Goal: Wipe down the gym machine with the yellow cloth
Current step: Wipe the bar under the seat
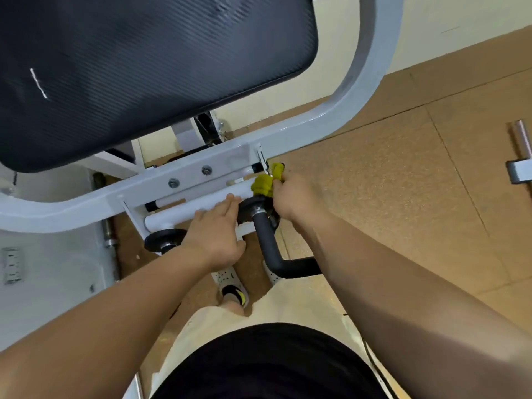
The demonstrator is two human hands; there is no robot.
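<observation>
- Yellow cloth: bunched into a small wad just right of centre frame, pressed against the right end of a white crossbar on the gym machine.
- Part of the cloth sticks up above the wad, beside a small white bracket on the frame.
- Right hand: fingers curled round the cloth and gripping it against the bar end. The fingertips are hidden behind the wad.
- Left hand: laid flat on the same white crossbar, left of the cloth, with the fingers straight and close together. It holds nothing.
- The two hands sit near each other, with a black disc and collar between them.
- Gym machine: a white curved tube frame runs from the left edge through centre and sweeps up to the upper right. Two bolts sit in the flat plate at centre.
- Black pad: large, ribbed surface, filling the upper left of the frame above the white tube.
- Black foam handle: extends down from the disc below the right hand, then bends to the right.
- A second black disc sits at the left end of the crossbar, by the left wrist.
- Floor: tan tiles across the right side.
- A grey metal bar lies at the right edge, well apart from the hands.
- Lower centre: a white perforated shoe, pale shorts and a black shirt.
</observation>
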